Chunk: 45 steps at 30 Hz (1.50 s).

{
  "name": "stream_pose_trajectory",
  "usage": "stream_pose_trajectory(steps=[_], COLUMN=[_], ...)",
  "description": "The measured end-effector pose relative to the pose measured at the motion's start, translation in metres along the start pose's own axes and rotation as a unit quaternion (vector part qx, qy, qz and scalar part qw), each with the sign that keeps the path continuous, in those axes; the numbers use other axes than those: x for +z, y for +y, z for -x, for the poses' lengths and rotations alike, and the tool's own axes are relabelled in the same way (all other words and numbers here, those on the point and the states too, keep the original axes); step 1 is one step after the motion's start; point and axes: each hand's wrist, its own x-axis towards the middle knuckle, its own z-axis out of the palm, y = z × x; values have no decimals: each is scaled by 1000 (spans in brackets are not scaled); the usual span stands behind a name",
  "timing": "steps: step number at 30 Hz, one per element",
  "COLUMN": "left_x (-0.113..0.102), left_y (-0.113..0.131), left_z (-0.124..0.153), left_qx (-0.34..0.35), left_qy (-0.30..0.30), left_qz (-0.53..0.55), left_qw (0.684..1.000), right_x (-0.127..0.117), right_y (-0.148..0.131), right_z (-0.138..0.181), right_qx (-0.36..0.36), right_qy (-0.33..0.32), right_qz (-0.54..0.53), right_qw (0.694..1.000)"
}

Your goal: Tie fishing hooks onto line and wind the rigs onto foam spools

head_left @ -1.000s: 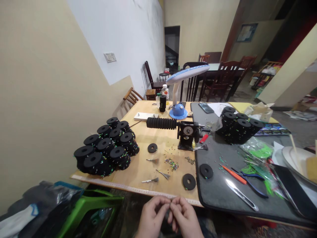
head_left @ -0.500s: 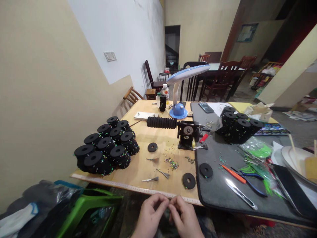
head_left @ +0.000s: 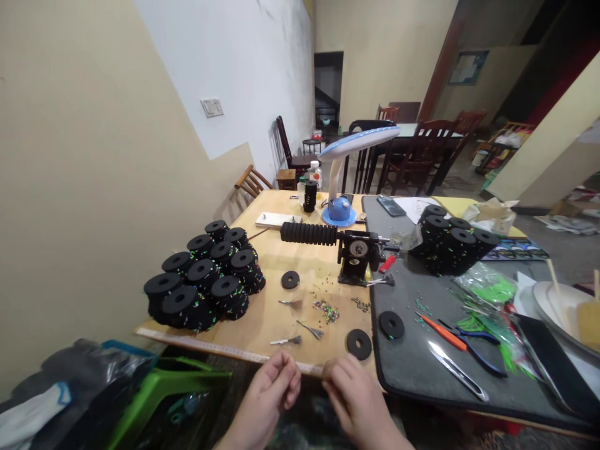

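Note:
My left hand [head_left: 269, 390] hovers at the table's front edge, thumb and fingers pinched together. My right hand [head_left: 356, 397] is also pinched, a short way to its right. Whatever thin thing either might hold is too fine to make out. Just beyond the right hand lies a black foam ring [head_left: 351, 350]. Past the left hand are small bristle-like bundles [head_left: 293, 340] and a scatter of coloured beads [head_left: 328, 310]. Another foam ring [head_left: 284, 280] lies farther back. A black hand-winding device [head_left: 355, 262] carries a row of foam rings [head_left: 309, 234] on its shaft.
Stacks of foam spools [head_left: 201, 272] stand at left, more [head_left: 450, 244] at back right. A blue lamp [head_left: 338, 212] rises behind the winder. On the grey mat [head_left: 412, 356] lie an orange-handled tool [head_left: 445, 332], pliers [head_left: 487, 359], tweezers [head_left: 457, 372] and a foam ring [head_left: 384, 324].
My hands were nearly touching at the fingertips and have moved apart, the left one leftward, the right one slightly rightward and up. The table's things have stayed in place.

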Motion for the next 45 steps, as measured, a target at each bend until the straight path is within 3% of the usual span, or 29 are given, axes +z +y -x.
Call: stream_pose_trajectory(steps=[9,21,33,36,39,42,45], left_x=[-40,-33,-36,-30,-20,-10,-5], left_y=[37,33,28,26,23,22,24], left_z=[7,16,19,23,29,33,33], left_qx=[34,54,53,66,86,140,235], left_qy=[65,68,75,72,42,-15,-80], left_qz=[58,9,-28,-72,-149,-250,-334], left_qw=[996,996,995,993,984,958,910], right_x=[-17,-22,-29,-31,-30,-22,-8], right_y=[40,55,42,30,2,-30,-48], right_z=[3,-2,-5,-2,0,-2,-6], right_qx=[-3,-10,4,0,5,32,92], right_qy=[30,55,37,61,97,60,-3], right_qz=[75,181,173,126,4,-140,-262], right_qw=[997,982,984,990,995,988,961])
